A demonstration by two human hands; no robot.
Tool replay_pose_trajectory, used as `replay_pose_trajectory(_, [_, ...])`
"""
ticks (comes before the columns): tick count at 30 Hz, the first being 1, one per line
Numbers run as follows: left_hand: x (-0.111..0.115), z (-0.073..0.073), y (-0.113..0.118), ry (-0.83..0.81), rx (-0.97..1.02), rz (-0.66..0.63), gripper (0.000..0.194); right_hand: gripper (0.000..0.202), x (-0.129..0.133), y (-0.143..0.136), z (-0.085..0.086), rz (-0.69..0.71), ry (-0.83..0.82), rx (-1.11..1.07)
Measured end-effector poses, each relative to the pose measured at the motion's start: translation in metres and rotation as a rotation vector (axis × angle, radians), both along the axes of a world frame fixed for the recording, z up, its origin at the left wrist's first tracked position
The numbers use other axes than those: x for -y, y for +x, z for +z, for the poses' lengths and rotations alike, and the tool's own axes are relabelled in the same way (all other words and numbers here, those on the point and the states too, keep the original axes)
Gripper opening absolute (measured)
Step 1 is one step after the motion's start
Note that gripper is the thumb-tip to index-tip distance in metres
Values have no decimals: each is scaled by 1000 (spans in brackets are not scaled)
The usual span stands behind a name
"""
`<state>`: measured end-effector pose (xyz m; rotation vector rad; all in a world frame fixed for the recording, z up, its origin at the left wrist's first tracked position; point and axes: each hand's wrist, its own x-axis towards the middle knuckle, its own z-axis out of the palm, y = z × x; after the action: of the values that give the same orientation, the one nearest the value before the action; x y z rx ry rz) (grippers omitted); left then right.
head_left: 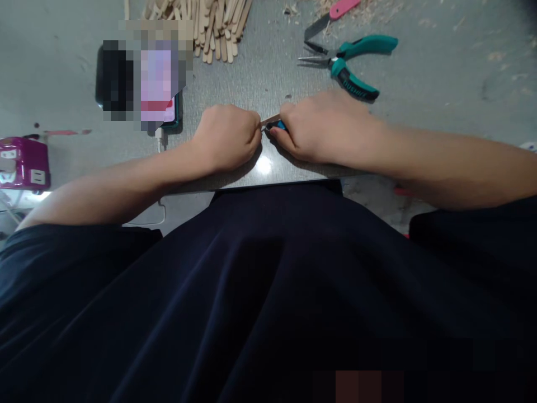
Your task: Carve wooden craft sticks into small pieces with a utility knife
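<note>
My left hand (229, 136) is closed in a fist near the table's front edge, gripping one end of a thin wooden stick (271, 119). Close beside it, my right hand (325, 127) is closed around a small blue-handled tool (282, 124) with a short metal tip, perhaps a cutter blade; most of it is hidden by the fingers. The stick bridges the narrow gap between both fists, and the tool's tip lies just below it, near my left fingers. Whether the right fingers also pinch the stick, I cannot tell.
A pile of wooden sticks (218, 28) lies at the back. Green-handled pliers (356, 61) and a pink-handled knife (331, 18) lie at the back right, near wood shavings (388, 8). A phone (171, 106) with a white cable and a purple socket block (29, 162) are on the left.
</note>
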<state>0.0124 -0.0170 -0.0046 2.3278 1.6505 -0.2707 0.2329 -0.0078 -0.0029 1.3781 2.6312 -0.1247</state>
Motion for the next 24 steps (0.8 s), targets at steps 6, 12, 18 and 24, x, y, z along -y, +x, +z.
replay_pose_trajectory(6, [-3,-1,0,2,3,-47,76,71,0,-2,-2,-31,4,45])
replay_pose_trajectory(12, [-2,0,0,-49,67,15,73,67,-1,-4,-3,-33,8,-24])
replay_pose_trajectory(18, [-5,2,2,12,-13,-57,70,67,-1,-4,-2,-22,13,-21])
replay_pose_trajectory(24, [-11,8,2,-28,44,-70,61,68,-6,4,-3,9,10,-13])
